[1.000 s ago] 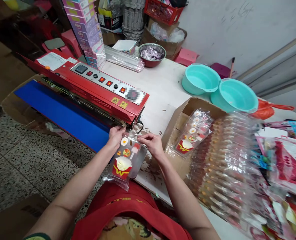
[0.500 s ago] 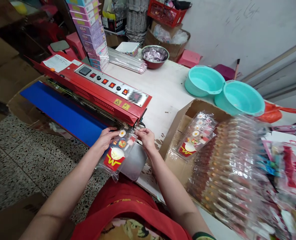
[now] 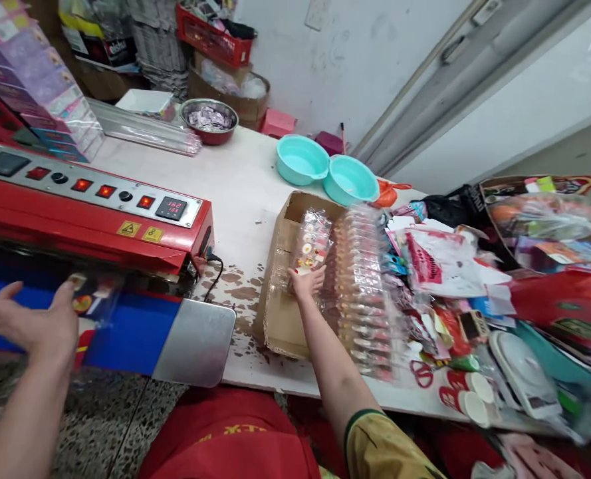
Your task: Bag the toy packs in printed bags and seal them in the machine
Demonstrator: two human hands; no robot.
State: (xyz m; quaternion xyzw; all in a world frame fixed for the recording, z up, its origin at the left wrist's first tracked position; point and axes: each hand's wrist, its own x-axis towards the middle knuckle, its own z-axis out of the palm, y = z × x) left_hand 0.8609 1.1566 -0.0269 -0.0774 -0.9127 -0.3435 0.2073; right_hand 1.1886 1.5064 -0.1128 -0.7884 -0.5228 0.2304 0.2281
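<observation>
Has shifted the clear bag (image 3: 100, 303) onto the blue belt (image 3: 130, 342), beside the open left hand (image 3: 33, 324), and moved the right hand (image 3: 306, 284), with fingers spread, to the other bags (image 3: 314, 229) in the carton (image 3: 281, 322), so no longer steadies it two-handed.

- The head camera is looking forward and steeply down from the person's head, over the red apron (image 3: 225, 439).
- It is facing across the white table (image 3: 242, 176) toward the pale wall (image 3: 285, 73).
- It is viewing the left hand (image 3: 33, 319) and right hand (image 3: 308, 281) from close up, with the wall standing farther off.
- It is covering a wide span, cutting off the red machine (image 3: 80, 213) at left and catching the speckled floor (image 3: 103, 416) below.
</observation>
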